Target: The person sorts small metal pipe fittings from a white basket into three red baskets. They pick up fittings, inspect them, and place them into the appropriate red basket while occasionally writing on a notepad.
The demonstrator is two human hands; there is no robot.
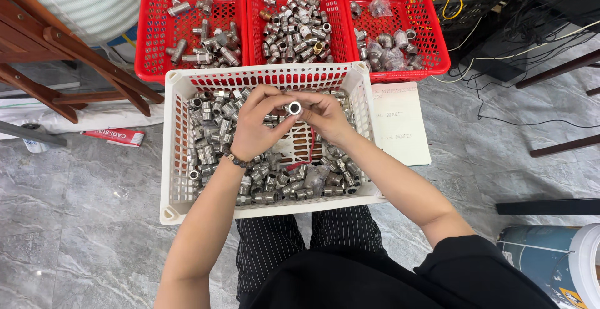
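Steel pipe fitting [293,107] pinched between fingers of my left hand [253,127] and right hand [325,116], held above white crate [178,152]. Both hands' fingers pressed on fitting, open bore facing up. Crate full of similar fittings. Three red baskets [150,34] just beyond crate. Paper sheet [400,127] right of crate.

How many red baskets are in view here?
3, in a row at the top beyond the white basket: left red basket, middle red basket, right red basket, each holding metal fittings. None seems hidden.
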